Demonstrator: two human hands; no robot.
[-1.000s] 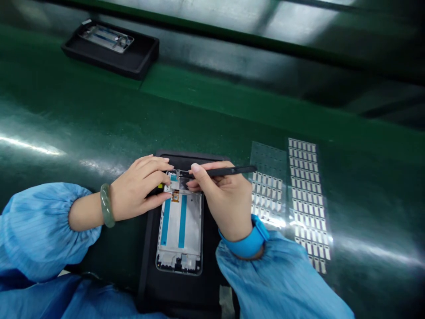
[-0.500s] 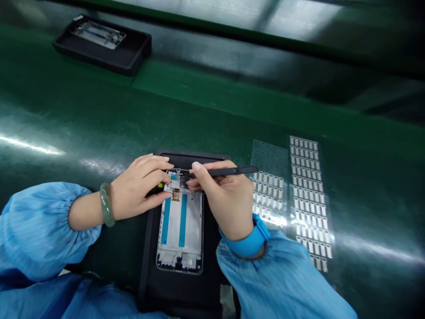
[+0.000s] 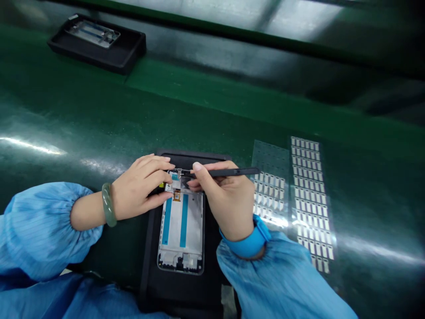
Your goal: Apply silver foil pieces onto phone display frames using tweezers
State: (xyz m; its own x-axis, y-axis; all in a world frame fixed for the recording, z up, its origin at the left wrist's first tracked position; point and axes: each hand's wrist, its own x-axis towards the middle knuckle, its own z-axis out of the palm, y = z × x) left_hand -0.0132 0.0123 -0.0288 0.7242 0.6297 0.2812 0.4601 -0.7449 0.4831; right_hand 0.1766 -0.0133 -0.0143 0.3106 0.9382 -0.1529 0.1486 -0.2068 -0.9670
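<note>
A phone frame [image 3: 194, 226] with two blue strips lies in a black tray [image 3: 212, 283] in front of me. My left hand [image 3: 144, 184] rests at its upper left edge, fingers apart, with the thumb and fingertips touching the frame. In my right hand [image 3: 226, 190] are black tweezers [image 3: 241, 171], pinched between thumb and fingers. Their tip points left over the top of the frame, by a small metal part [image 3: 179, 173]. Whether the tip grips anything is too small to tell. A gold-coloured flex connector [image 3: 177, 196] sits just below.
Right of the tray lie two clear sheets with rows of small pale pieces, one partly used sheet [image 3: 269, 190] and one fuller sheet [image 3: 308, 186]. At the far left, a second black tray [image 3: 129, 55] holds another phone frame [image 3: 94, 34]. The green bench [image 3: 199, 119] reflects glare.
The view has shifted slightly, so the far tray appears a little further left. Both hands and the tweezers keep nearly the same place on the phone frame.
</note>
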